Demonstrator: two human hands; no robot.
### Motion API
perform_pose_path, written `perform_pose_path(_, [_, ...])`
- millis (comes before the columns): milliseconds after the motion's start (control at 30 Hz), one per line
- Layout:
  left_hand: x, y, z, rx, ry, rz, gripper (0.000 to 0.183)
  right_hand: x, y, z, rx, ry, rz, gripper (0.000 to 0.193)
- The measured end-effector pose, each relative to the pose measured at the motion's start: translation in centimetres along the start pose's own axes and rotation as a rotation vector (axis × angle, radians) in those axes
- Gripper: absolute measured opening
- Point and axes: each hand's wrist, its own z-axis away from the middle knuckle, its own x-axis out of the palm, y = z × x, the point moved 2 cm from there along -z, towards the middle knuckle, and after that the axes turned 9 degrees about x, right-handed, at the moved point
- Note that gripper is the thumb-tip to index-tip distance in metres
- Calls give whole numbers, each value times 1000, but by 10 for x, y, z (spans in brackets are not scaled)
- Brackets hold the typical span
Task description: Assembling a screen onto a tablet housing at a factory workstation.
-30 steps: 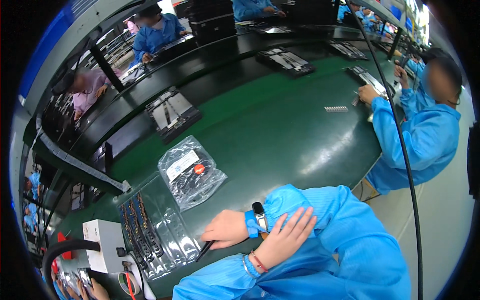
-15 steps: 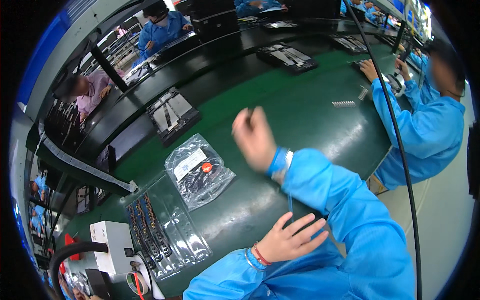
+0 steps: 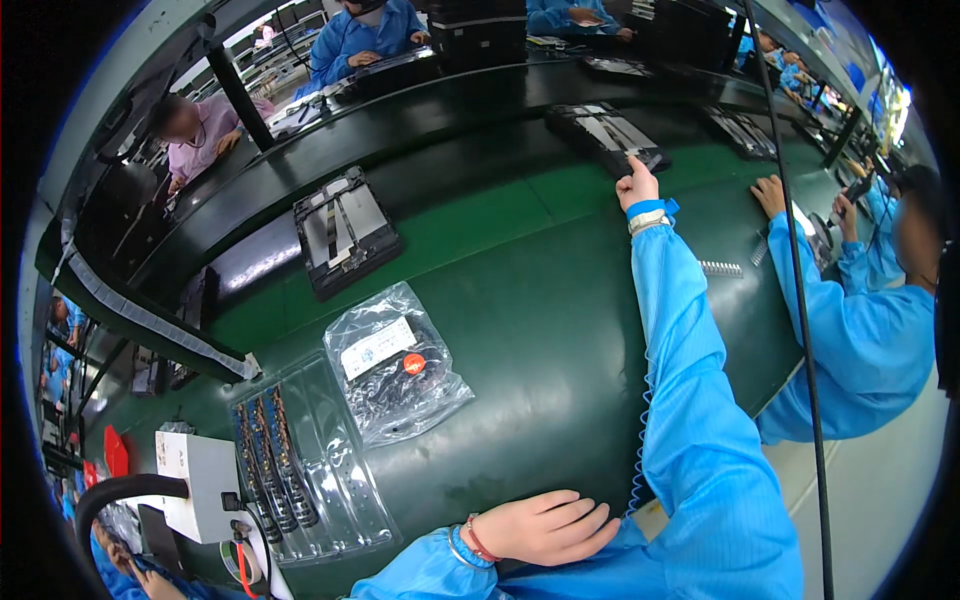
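My right arm stretches far across the green mat, and my right hand (image 3: pixel 637 187) is at the near edge of a black tray (image 3: pixel 610 140) with a tablet-like device with its insides showing. The index finger lies on the tray's edge and the other fingers are curled; the thumb's grip is partly hidden. Close to my body, my left hand (image 3: pixel 548 527) rests palm down, fingers loosely stretched, holding nothing. A clear plastic bag (image 3: pixel 420 400) with a white label and an orange round sticker lies left of centre. Beside it, a clear blister tray (image 3: pixel 350 490) carries several narrow circuit strips (image 3: pixel 272 455).
Another black tray (image 3: pixel 345 235) with an opened device stands at the far left. A white box (image 3: pixel 200 490) with a thick black hose is at the near left. A black cable (image 3: pixel 800 300) hangs at the right, before a co-worker in blue (image 3: pixel 860 350). A blue coiled cord (image 3: pixel 640 440) hangs by my right sleeve.
My right hand has moved from above the middle of the mat forward and right to the far black tray. My left hand has dropped lower, its fingers closer together. The view has shifted slightly.
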Motion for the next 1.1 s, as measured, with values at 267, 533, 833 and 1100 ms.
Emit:
perform_pose_path(267, [4, -5, -3, -22, -34, -22, 24, 8, 12, -1, 272, -294, -328, 20])
perform_pose_path(533, [-1, -12, -2, -81, -33, -37, 28, -9, 37, 117, 500, -353, -223, 23])
perform_pose_path(833, [-8, -15, 8, -462, 209, 51, 29, -100, 34, 358, 852, -337, 50, 22])
perform_pose_path(1100, [-28, 32, 4, -1040, 184, 562, 24, -63, -36, 392, 499, -888, 950, 21])
